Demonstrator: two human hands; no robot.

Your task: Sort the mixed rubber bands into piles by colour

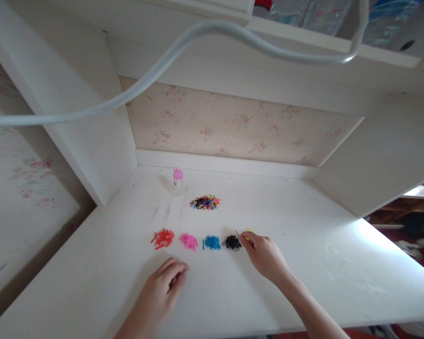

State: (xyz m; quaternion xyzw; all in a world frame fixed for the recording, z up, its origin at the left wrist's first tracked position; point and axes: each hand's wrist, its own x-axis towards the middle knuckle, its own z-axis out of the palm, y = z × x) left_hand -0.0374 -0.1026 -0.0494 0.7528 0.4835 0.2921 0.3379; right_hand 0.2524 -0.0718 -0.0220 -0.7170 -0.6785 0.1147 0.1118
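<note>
White worktop [92,282], flowered wall [205,125]. Around one mixed pile [207,203]: one bottle [177,187] left, four single-colour piles [213,242] nearer — right hand [263,254] front right, fingers clamped on one dark band [237,233]; left hand [162,285] front left, fingers together.

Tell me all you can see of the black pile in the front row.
The black pile is a low, loose heap of small, thin, tangled pieces, some looking like loops; they look like rubber, though they are too small to be sure. It lies on the white tabletop, just right of the blue pile and apart from it. The right grip is close by its right edge, pinching a thin dark piece; whether either touches the pile is unclear.
</note>
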